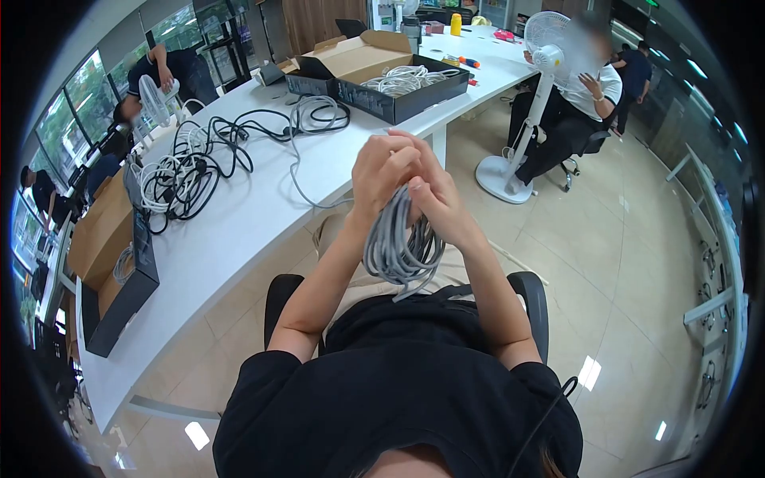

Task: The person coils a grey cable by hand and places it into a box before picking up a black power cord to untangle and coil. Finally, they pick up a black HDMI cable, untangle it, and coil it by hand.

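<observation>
A coiled grey cable (394, 243) hangs from both hands in front of my torso. My left hand (381, 177) is wrapped round the top of the bundle, and my right hand (437, 195) closes on it from the other side, touching the left. A loose grey strand (296, 171) runs from near my left hand up onto the white table (255, 231). Black cables (231, 135) and white cables (155, 187) lie tangled there. The cable's portion inside my fingers is hidden.
An open box (390, 107) of white cables stands at the table's back; another box (119, 307) is at the left end. A white fan (526, 143) stands right of the table beside a seated person (594, 95). Other people are farther back.
</observation>
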A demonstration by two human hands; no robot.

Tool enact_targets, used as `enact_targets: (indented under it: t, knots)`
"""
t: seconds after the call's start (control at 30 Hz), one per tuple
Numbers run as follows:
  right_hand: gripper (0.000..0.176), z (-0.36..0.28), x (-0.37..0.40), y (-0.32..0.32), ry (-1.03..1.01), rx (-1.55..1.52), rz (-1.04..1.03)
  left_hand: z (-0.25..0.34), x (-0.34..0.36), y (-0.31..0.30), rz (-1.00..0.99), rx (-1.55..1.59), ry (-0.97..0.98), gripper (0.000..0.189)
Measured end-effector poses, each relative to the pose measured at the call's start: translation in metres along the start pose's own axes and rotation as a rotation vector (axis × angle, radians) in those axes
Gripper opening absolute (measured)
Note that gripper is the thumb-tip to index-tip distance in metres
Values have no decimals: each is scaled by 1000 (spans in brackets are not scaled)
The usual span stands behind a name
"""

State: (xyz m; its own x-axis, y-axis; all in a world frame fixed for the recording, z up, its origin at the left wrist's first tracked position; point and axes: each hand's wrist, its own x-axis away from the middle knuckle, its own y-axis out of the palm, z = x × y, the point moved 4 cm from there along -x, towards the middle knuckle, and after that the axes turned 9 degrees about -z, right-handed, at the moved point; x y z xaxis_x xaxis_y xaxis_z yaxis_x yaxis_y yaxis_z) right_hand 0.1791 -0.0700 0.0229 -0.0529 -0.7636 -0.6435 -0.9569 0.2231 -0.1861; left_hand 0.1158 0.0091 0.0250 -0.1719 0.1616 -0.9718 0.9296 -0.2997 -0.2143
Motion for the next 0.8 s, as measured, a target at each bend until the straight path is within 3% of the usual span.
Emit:
enact_targets:
  t: [0.03,0.13,0.2,0.3,0.4,0.53,0.6,0.63,0.7,0.73,0.77,0.8]
  knots:
    - [47,2,4,1,54,30,101,3,-4,-4,10,-10,0,32]
    - [34,-5,8,-5,186,402,-7,1,-2,-4,-19,0,1,33]
    - [34,-12,8,-3,103,443,55,1,-6,-7,-34,-18,29,31]
    - [33,-11,9,-5,111,326,128,-4,-13,-6,-318,81,-91,27]
    - [27,-7,7,-7,136,218,188,-8,-16,-10,-787,420,-554,23]
    - [19,7,13,-22,148,321,157,-20,-13,-28,-810,722,-577,28]
    - [21,-2,17,-38,39,259,362,-30,-3,-48,-726,858,-612,29]
    - [23,-1,20,-48,-24,189,486,-35,3,-54,-565,901,-664,28]
    - [32,-6,21,-66,-200,74,705,-42,25,-68,-597,848,-905,40]
    - [36,-14,22,-68,-210,-14,805,-44,36,-73,-610,816,-1019,48]
    - [37,-16,23,-73,-210,-38,880,-42,53,-72,-673,698,-1139,69]
    - [38,-16,25,-78,-207,-65,953,-31,64,-65,-682,821,-1160,71]
